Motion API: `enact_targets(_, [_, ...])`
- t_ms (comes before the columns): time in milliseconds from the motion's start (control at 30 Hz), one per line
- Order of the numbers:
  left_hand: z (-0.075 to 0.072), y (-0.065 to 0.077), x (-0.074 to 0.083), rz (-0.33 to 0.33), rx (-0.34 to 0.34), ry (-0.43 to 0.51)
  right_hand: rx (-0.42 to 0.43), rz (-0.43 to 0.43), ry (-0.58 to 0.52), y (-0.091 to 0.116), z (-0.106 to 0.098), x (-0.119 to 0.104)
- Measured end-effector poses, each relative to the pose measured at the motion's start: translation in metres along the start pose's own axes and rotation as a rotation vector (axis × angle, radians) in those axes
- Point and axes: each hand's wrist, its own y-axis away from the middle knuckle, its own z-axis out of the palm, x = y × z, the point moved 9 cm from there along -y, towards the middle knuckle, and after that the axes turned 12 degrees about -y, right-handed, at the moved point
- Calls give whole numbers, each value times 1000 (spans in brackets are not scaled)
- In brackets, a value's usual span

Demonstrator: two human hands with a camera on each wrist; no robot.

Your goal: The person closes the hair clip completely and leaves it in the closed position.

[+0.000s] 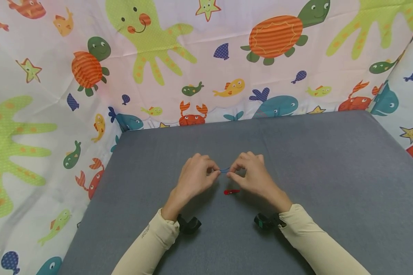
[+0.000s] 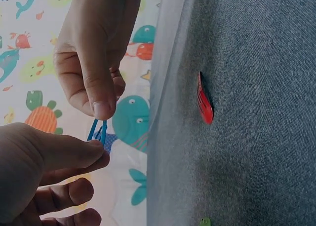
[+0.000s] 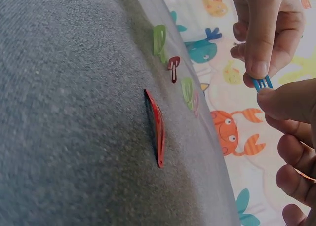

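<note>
A small blue snap hair clip (image 1: 224, 170) is held up between both hands above the table. My left hand (image 1: 197, 173) pinches one end of it with thumb and forefinger. The other end is pinched by my right hand (image 1: 252, 173). In the left wrist view the clip (image 2: 98, 132) shows as narrow blue bars between the fingertips, which cover both its ends. Below the hands a red snap hair clip (image 1: 231, 191) lies on the grey cloth, touched by neither hand; the right wrist view shows this red clip (image 3: 157, 130) edge-on.
Beyond the red clip, the right wrist view shows a green clip (image 3: 159, 40), a dark red clip (image 3: 173, 69), a second green clip (image 3: 187, 92) and a pale pink one (image 3: 196, 105). The head view does not show them. A sea-animal curtain (image 1: 192, 46) borders the grey table (image 1: 330, 183).
</note>
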Motion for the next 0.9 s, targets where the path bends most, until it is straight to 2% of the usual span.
enact_targets(533, [-4, 1, 4, 24, 56, 22, 66, 31, -27, 0, -9, 3])
enact_targets(900, [-8, 1, 6, 61, 128, 7, -24, 36, -90, 0, -2, 6])
